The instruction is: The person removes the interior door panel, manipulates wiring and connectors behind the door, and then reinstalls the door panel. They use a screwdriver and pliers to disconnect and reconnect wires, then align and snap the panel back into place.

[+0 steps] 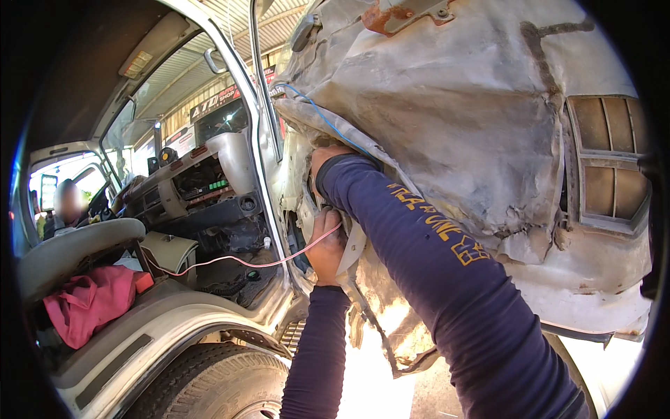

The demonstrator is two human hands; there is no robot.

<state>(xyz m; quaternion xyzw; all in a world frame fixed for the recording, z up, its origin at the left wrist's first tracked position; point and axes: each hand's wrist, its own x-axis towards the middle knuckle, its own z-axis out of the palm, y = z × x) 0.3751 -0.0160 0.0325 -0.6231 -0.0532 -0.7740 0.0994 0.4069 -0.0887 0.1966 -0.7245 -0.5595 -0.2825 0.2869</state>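
At about ten o'clock, seen through the cab's windscreen, a long signboard (209, 101) hangs on the building outside: a slanted dark band with pale lettering and a red patch at its right end. Just below it, in the dash, a small panel (218, 185) glows with green lights.

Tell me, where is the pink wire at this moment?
In the head view, the pink wire runs from the cab floor at the left, across the door opening, to the left hand at the door's hinge edge.
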